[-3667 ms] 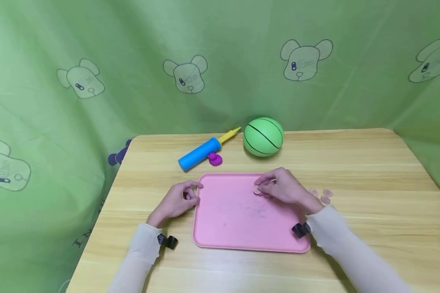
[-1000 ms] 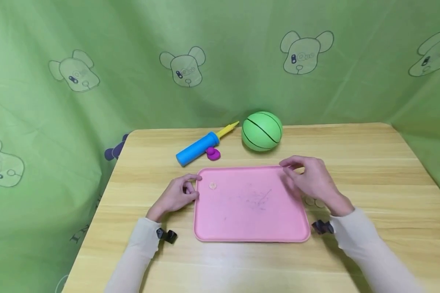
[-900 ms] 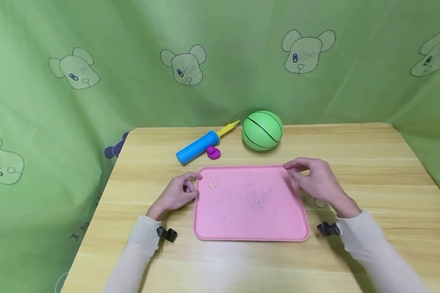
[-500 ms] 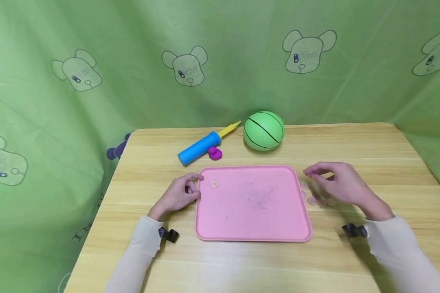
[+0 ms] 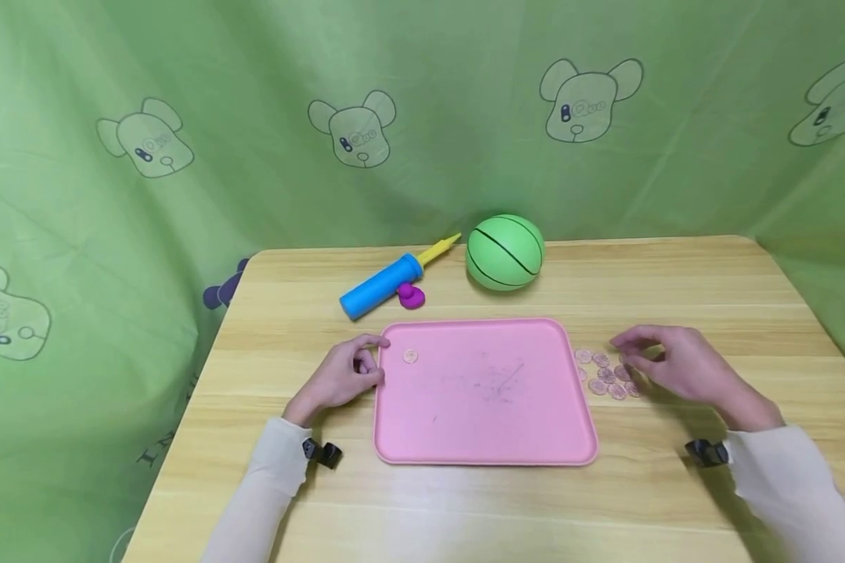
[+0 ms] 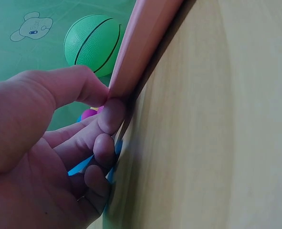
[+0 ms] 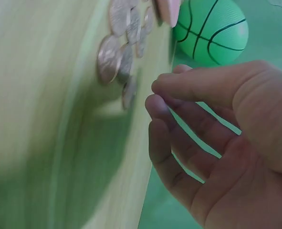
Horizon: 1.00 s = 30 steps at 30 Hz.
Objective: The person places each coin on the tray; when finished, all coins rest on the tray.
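Observation:
My left hand (image 5: 341, 374) pinches the left rim of the pink tray (image 5: 451, 438); the left wrist view has the thumb and fingers (image 6: 113, 115) at that rim. A single coin (image 5: 411, 356) lies in the tray's far left corner. Just right of the tray, several coins (image 5: 617, 391) lie flat on the table in a loose cluster. My right hand (image 5: 683, 363) hovers at the right side of this cluster and hides part of it. In the right wrist view its fingers are loosely bent, with nothing between them, apart from the coins (image 7: 109, 59).
At the back of the wooden table (image 5: 718, 289) rests a green ball (image 5: 505, 252). A blue hand pump (image 5: 382, 287) with a yellow nozzle lies left of it, with a small purple object (image 5: 411, 296) against it. A green curtain (image 5: 436, 156) stands behind.
The right hand placed a coin in the tray's far left corner, then moved right, off the tray, to the cluster's right side. The left hand stays at the tray rim.

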### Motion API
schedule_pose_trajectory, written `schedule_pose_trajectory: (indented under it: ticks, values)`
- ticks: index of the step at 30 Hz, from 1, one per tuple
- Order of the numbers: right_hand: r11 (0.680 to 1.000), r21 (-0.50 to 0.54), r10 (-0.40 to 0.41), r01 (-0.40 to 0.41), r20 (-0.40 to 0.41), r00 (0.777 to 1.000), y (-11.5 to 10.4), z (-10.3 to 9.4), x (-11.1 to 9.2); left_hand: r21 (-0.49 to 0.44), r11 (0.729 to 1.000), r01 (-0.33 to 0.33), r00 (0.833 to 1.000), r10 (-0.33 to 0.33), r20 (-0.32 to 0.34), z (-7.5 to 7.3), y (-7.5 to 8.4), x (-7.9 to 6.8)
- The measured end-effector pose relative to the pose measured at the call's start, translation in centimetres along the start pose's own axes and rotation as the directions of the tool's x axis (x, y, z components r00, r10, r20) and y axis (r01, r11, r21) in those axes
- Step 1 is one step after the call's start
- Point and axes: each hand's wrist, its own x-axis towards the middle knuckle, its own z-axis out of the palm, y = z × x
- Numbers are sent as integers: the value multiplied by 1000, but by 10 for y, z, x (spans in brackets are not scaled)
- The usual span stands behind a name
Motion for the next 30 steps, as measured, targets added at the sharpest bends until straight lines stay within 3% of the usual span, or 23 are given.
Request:
schedule_pose_trajectory:
  ticks: [10,18,25,30]
  values:
    - [999,-12,38,-38,59,998,11,6,-3,-3,1000,9,1000,-9,-1,1,0,0]
    - [998,-54,40,-37,55,998,16,8,-2,-9,1000,8,1000,-8,1,0,-1,-1]
    - [999,-46,9,-4,123,992,18,7,4,-16,1000,10,1000,-10,-1,1,0,-2]
    - [998,-42,42,-37,140,989,18,3,4,-16,1000,12,1000,-12,2,1,0,-1]
